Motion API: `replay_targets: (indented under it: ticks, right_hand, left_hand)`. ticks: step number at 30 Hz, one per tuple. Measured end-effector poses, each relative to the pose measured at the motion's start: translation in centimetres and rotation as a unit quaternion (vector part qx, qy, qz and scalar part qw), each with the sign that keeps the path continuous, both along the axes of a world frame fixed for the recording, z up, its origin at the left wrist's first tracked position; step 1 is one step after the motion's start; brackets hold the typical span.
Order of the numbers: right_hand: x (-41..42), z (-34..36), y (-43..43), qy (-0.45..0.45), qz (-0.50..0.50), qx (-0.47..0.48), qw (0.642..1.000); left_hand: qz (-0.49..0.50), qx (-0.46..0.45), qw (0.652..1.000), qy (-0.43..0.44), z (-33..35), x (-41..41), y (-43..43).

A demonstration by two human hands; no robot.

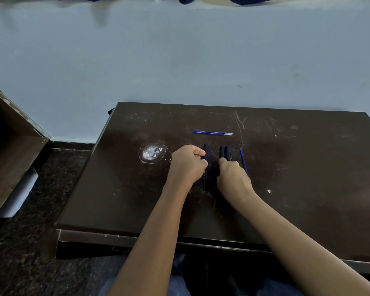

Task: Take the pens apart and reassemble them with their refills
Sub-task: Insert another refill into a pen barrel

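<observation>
Fingers (pixel 198 153) grip one pen (pixel 206 151); refills (pixel 212 132) lie beyond.

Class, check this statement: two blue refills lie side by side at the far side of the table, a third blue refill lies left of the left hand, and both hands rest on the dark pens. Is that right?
Not quite. The head view shows the third blue refill lying just right of the right hand, not left of the left hand. The two blue refills do lie side by side at the far side of the table, and both hands rest on the dark pens.
</observation>
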State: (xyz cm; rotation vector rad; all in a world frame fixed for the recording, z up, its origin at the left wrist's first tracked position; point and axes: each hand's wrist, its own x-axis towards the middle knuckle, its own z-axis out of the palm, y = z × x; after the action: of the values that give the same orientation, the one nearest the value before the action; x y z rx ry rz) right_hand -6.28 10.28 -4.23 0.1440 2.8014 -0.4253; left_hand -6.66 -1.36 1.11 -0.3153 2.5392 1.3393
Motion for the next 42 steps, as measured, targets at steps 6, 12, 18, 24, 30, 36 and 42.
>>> replay_targets:
  ticks: [6,12,18,24,30,36,42]
  right_hand:
    - [-0.1,-0.1,0.2,0.007,-0.003,-0.016,1.000]
    - [0.0,-0.7,-0.6,0.058,0.077,-0.048,0.994]
    - [0.0,-1.7,-1.2,-0.008,0.144,-0.058,0.988]
    - [-0.2,-1.5,-0.9,-0.046,0.145,-0.058,0.987]
    - [-0.1,-1.0,-0.5,-0.040,0.044,-0.148,0.987]
    - [-0.1,2.2,-1.1,-0.082,-0.066,-0.452,0.886]
    - [-0.4,4.0,-0.8,-0.084,-0.041,-0.526,0.845]
  left_hand:
    - [0.000,-0.006,1.000,0.002,0.0,-0.1,0.0]
    - [0.014,-0.008,1.000,0.010,-0.2,-0.2,0.0]
    - [0.040,-0.029,0.999,-0.002,0.0,-0.5,0.0]
    - [0.031,-0.039,0.999,-0.005,0.1,-0.3,-0.3]
    - [0.017,-0.083,0.996,-0.040,0.1,-0.4,-0.2]
    - [0.050,-0.072,0.995,-0.054,-0.1,-0.6,0.1]
    - [0.097,-0.010,0.995,0.030,0.0,-0.9,-0.2]
